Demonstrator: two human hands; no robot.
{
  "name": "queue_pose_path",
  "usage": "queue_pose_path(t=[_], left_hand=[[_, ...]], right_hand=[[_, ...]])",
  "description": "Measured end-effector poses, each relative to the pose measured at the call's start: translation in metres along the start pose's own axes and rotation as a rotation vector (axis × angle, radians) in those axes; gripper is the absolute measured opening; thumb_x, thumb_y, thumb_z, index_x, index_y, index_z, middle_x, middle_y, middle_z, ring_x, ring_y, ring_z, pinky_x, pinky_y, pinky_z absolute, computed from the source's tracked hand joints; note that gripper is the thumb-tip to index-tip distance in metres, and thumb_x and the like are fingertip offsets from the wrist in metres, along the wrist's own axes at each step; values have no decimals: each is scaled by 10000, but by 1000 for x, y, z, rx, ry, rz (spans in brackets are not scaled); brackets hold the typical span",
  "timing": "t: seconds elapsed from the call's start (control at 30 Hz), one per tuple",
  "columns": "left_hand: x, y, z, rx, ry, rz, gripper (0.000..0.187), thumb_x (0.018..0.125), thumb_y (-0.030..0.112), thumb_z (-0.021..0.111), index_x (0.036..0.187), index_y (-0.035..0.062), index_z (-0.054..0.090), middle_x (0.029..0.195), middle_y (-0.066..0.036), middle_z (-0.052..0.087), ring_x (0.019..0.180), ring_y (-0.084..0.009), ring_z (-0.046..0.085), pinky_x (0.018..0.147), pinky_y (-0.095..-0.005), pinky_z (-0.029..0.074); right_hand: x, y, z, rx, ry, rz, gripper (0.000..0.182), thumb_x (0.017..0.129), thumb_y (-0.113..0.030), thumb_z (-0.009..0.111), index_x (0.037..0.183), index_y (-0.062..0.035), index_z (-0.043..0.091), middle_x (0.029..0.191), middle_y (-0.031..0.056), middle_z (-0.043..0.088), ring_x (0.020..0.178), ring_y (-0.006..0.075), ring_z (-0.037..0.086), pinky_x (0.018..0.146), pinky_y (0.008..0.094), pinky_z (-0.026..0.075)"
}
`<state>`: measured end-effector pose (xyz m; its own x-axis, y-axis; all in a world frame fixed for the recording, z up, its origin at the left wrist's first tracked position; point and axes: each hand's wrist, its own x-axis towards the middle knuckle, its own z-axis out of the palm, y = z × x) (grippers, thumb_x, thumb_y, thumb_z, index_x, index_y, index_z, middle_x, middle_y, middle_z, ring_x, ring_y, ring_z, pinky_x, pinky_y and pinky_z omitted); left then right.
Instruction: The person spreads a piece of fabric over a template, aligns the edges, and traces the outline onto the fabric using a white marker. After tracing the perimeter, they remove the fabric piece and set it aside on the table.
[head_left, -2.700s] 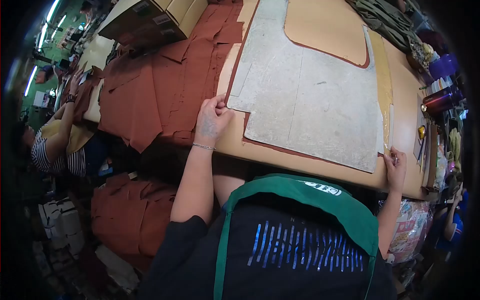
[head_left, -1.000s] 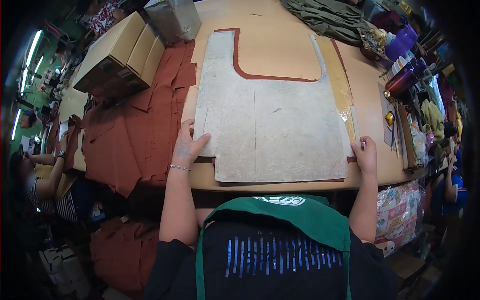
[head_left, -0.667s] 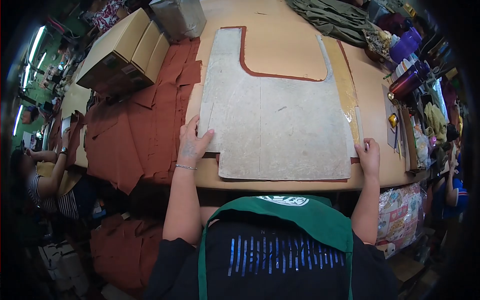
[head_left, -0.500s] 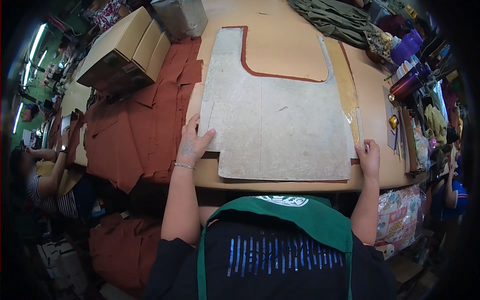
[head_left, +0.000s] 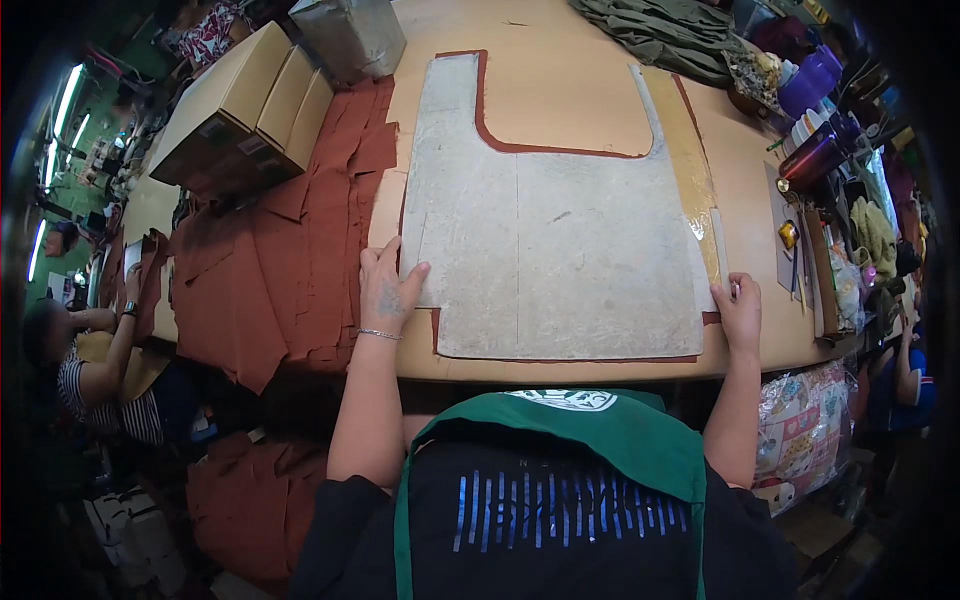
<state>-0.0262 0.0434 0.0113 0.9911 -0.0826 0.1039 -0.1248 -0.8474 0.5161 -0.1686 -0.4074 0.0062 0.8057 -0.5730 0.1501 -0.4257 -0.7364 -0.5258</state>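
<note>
My left hand [head_left: 385,290] pressed flat on the grey pattern board [head_left: 555,235]; rust cloth [head_left: 490,115] beneath stayed mostly hidden. Right hand [head_left: 740,312] pinched something unreadable.

Matt grey template [head_left: 560,240] — rust cloth [head_left: 310,230]
</note>
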Motion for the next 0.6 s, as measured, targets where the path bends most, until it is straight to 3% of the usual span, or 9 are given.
queue_pose_path(t=[0.13,0.2,0.5,0.6], left_hand=[[-10,0,8,92,157,102,515,760,304,622,1142,-20,504,984,-169,459,926,-328,474,824,-396,393],[-11,1,10,119,188,123,498,771,314,609,1128,-20,516,966,-162,468,916,-322,479,811,-397,397],[-10,-3,12,107,251,177,453,778,289,603,1102,-21,536,893,-144,487,842,-298,498,760,-377,409],[-10,-1,10,81,195,116,477,766,303,613,1101,-27,531,933,-156,479,890,-319,494,790,-395,410]], right_hand=[[-4,0,1,-16,33,-59,304,752,-163,642,972,16,534,896,168,506,842,315,510,767,382,415],[-12,-2,10,-132,158,-152,291,775,-180,611,973,20,537,893,167,500,850,321,496,773,398,403],[-18,-11,13,-228,261,-208,276,799,-191,562,969,25,544,891,167,496,855,332,470,774,420,385],[-18,-10,14,-229,259,-207,273,797,-191,563,964,24,545,888,168,496,851,333,470,772,420,385]])
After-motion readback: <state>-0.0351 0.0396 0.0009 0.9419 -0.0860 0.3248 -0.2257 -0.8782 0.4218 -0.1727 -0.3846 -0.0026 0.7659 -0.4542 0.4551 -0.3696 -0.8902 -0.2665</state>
